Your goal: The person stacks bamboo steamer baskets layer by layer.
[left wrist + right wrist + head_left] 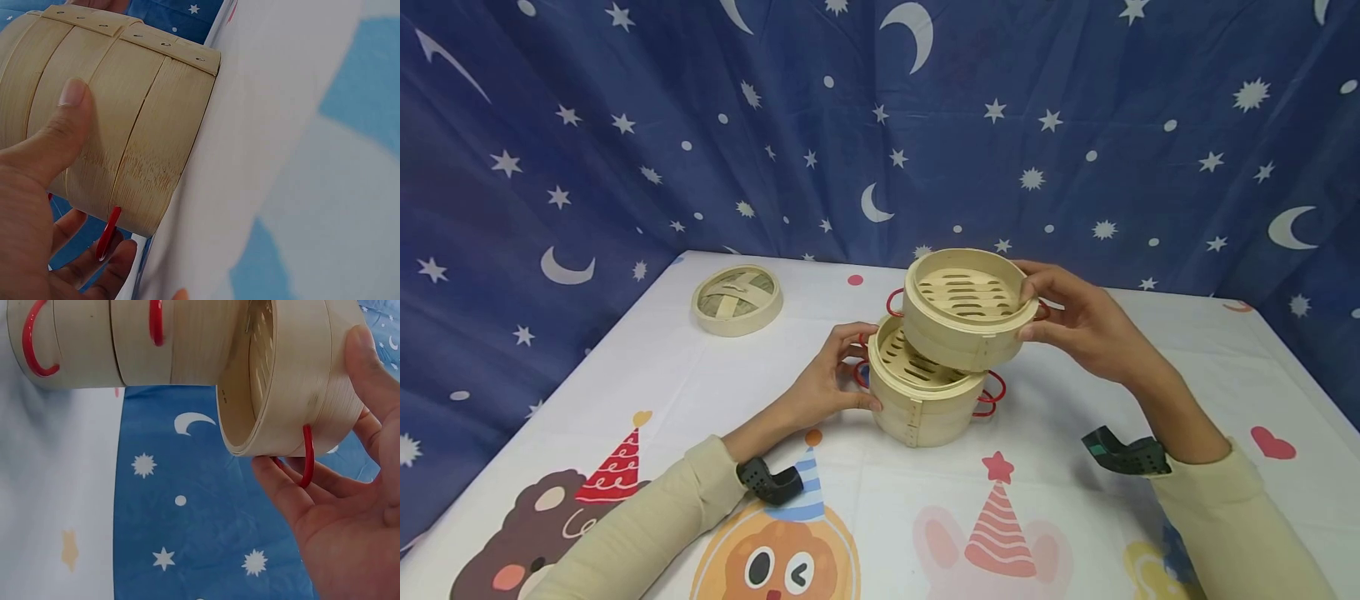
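Two stacked bamboo steamer baskets (pixel 922 414) stand on the table, with red loop handles on both sides. My left hand (pixel 820 386) holds this stack from the left; in the left wrist view its thumb presses the bamboo wall (pixel 134 119) and its fingers lie beside a red handle (pixel 109 234). A third steamer basket (pixel 970 342), with a slatted floor, is tilted above the stack's right part. My right hand (pixel 1093 329) grips it by its right side. In the right wrist view, the underside of this raised basket (pixel 294 375) meets the stack's rim at an angle.
A round bamboo steamer lid (pixel 737 300) with a woven top lies at the back left of the table. The white tablecloth (pixel 1045 467) carries printed cartoon animals. Behind the table and along its sides hangs a blue curtain (pixel 790 100) with moons and stars.
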A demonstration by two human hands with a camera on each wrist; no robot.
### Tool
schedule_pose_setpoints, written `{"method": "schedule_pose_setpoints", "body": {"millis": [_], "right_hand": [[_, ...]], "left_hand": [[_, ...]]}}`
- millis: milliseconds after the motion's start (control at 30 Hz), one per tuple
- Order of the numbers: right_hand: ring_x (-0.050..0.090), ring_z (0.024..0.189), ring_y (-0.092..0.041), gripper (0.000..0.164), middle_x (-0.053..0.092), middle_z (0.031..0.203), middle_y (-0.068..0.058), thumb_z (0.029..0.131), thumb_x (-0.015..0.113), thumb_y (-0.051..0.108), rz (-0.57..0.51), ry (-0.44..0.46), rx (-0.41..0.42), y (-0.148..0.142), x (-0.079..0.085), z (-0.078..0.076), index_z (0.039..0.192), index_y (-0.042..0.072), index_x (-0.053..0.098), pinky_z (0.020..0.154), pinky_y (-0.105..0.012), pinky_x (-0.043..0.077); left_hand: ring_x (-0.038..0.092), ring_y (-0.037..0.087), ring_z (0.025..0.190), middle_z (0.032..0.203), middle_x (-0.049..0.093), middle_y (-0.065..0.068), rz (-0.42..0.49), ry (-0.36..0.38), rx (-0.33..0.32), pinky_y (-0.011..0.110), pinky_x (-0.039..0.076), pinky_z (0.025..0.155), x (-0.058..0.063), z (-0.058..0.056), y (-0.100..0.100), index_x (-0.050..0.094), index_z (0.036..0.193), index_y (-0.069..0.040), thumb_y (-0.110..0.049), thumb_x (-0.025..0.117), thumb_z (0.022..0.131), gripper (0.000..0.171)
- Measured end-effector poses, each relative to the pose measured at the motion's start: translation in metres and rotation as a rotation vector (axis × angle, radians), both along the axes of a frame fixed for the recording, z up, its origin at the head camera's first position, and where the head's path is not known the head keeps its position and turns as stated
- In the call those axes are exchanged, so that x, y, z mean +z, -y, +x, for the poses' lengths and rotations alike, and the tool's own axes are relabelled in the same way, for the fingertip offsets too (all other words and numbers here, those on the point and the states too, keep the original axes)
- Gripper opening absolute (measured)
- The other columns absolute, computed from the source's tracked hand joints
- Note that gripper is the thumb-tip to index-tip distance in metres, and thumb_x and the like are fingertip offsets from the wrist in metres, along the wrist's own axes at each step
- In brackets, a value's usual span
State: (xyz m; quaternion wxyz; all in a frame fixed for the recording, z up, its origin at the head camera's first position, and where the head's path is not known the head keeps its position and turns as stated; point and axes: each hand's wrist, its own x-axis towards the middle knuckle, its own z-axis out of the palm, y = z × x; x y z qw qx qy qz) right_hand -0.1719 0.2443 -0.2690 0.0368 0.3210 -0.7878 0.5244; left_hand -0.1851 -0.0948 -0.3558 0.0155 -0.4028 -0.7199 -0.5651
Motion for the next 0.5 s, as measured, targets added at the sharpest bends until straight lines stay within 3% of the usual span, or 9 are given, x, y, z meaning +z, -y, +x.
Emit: {"method": "schedule_pose_setpoints", "body": {"millis": [500], "right_hand": [[0.032, 0.134, -0.036, 0.031, 0.033, 0.146, -0.018, 0.082, 0.069, -0.01, -0.01, 0.02, 0.065, 0.0083, -0.0062, -0.0029, 0.104, -0.001, 0.05, 0.098, -0.022, 0.041]], "left_hand": [[0.051, 0.041, 0.109, 0.129, 0.047, 0.026, 0.009, -0.016, -0.007, 0.061, 0.04, 0.09, -0.0009, -0.0005, 0.0001, 0.028, 0.136, 0.0, 0.013, 0.082, 0.063, 0.091]]}}
